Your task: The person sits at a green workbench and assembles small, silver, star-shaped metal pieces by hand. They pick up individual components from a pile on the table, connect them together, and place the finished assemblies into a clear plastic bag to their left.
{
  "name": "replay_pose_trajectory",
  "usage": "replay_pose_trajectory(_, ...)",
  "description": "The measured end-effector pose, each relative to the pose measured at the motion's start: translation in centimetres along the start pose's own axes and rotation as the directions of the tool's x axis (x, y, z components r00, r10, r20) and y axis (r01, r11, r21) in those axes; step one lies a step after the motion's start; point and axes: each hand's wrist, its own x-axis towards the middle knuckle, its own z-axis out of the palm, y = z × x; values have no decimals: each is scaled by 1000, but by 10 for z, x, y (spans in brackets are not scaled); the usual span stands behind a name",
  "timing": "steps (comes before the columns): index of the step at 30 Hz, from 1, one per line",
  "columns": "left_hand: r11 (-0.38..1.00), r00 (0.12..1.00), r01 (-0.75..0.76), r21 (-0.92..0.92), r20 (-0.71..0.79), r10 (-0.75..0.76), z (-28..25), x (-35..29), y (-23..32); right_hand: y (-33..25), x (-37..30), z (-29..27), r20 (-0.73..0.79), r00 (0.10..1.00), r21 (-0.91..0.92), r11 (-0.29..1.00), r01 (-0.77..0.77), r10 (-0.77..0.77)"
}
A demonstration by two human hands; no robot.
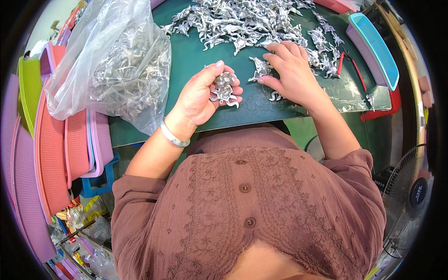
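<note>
My left hand (201, 91) is closed round a small silver metal casting (224, 87) with curled, pointed ends, lying across the palm and fingers. The hand hovers over the green table; whether more than one casting is in it I cannot tell. Over the table to its right, my right hand (293, 72) is palm down with thumb and fingers apart. Beside its thumb and fingertips is another silver casting (259, 70), possibly touched by them. Part of one more casting (275, 96) lies beneath the wrist. A large heap of similar castings (247, 21) spreads beyond both hands.
A clear plastic bag (135, 70) full of castings stands at the table's left. Red-handled pliers (354, 72) lie on the right, near a blue basket (375, 51). Stacked coloured baskets (51, 149) line the left side. A fan (406, 200) stands at lower right.
</note>
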Motion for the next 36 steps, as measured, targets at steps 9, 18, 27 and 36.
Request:
replay_pose_trajectory(9,999,999,-34,-25,-2,34,0,-1,1,4,2,7,89,995,45,997,-56,51)
replay_pose_trajectory(18,996,996,-84,33,40,83,0,1,2,6,5,-1,76,997,251,968,7,-27)
replay_pose_trajectory(27,983,951,150,103,257,-171,-1,2,0,-12,24,-27,-7,905,454,805,382,-425)
replay_pose_trajectory(36,999,989,50,10,137,-51,1,-5,-5,-10,16,-11,-48,999,725,688,43,-13)
